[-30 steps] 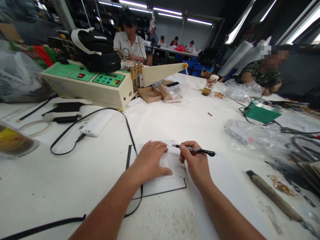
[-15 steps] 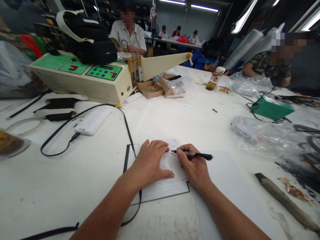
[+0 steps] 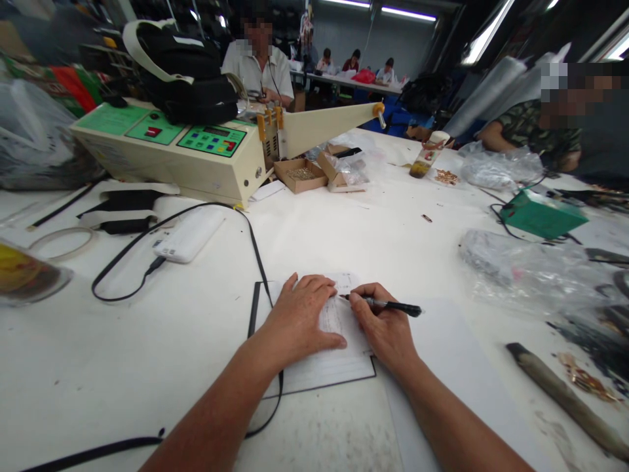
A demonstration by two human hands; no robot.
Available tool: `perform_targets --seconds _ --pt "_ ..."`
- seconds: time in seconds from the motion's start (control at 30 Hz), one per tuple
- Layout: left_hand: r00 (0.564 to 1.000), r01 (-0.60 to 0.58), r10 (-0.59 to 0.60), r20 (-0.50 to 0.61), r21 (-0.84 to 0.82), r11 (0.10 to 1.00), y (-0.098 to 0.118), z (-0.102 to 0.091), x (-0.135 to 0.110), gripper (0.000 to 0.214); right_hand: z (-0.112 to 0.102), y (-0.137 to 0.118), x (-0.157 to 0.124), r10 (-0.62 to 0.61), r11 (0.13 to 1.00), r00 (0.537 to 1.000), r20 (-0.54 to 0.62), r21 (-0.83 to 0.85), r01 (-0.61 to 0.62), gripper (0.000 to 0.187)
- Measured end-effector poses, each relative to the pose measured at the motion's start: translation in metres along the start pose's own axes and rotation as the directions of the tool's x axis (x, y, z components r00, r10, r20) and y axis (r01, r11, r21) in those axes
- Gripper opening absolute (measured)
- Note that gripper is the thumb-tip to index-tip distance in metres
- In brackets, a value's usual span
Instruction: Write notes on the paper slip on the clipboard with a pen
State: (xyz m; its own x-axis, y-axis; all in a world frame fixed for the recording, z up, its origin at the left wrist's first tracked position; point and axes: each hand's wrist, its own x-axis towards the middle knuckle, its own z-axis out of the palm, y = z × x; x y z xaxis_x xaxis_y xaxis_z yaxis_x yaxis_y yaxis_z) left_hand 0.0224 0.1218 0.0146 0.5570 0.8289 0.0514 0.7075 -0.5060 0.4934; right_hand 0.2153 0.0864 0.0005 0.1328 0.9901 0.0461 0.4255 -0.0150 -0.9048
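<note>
My right hand [image 3: 386,324] pinches a black pen [image 3: 400,307], its tip at the upper part of a written sheet of paper [image 3: 334,321]. Spread over the left side of that sheet, my left hand [image 3: 302,321] lies with fingers apart and thumb stretched out, pressing on it. Beneath is a larger white sheet with a black edge [image 3: 339,384]. A black cable [image 3: 260,262] runs down past its left side and under my left forearm. Another blank white sheet [image 3: 447,354] lies under my right forearm.
Ahead on the left stands a cream machine [image 3: 167,170] with green panels and a black bag [image 3: 187,72] on top. A white power bank [image 3: 191,239], small boxes [image 3: 299,177], a plastic bag [image 3: 521,269] and a green box [image 3: 545,213] lie around. Co-workers sit across and to the right.
The whole view has shifted slightly, so everything appears a little further right. Both hands keep nearly the same pose on the paper, with the pen still in my right hand.
</note>
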Motion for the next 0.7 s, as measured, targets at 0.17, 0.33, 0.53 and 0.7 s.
perform_targets --seconds 0.17,0.33,0.53,0.7 --pt "1.000 -0.011 0.011 0.011 0.010 1.000 -0.001 -0.001 -0.001 0.081 0.000 -0.002 0.000 0.018 1.000 1.000 0.008 -0.004 -0.018 0.027" --pt "0.995 -0.032 0.034 0.095 -0.025 0.999 -0.006 -0.011 -0.003 0.078 -0.003 -0.003 0.000 0.039 0.999 0.999 -0.004 0.005 -0.039 0.027" --pt "0.989 -0.006 0.011 0.146 -0.035 0.999 -0.007 -0.019 -0.002 0.060 -0.005 -0.003 0.000 0.043 0.998 0.999 0.005 0.052 -0.043 0.026" --pt "0.992 -0.023 0.026 0.123 -0.026 0.999 -0.008 -0.015 0.000 0.065 -0.005 -0.003 0.000 0.042 0.998 0.999 -0.009 0.055 -0.041 0.024"
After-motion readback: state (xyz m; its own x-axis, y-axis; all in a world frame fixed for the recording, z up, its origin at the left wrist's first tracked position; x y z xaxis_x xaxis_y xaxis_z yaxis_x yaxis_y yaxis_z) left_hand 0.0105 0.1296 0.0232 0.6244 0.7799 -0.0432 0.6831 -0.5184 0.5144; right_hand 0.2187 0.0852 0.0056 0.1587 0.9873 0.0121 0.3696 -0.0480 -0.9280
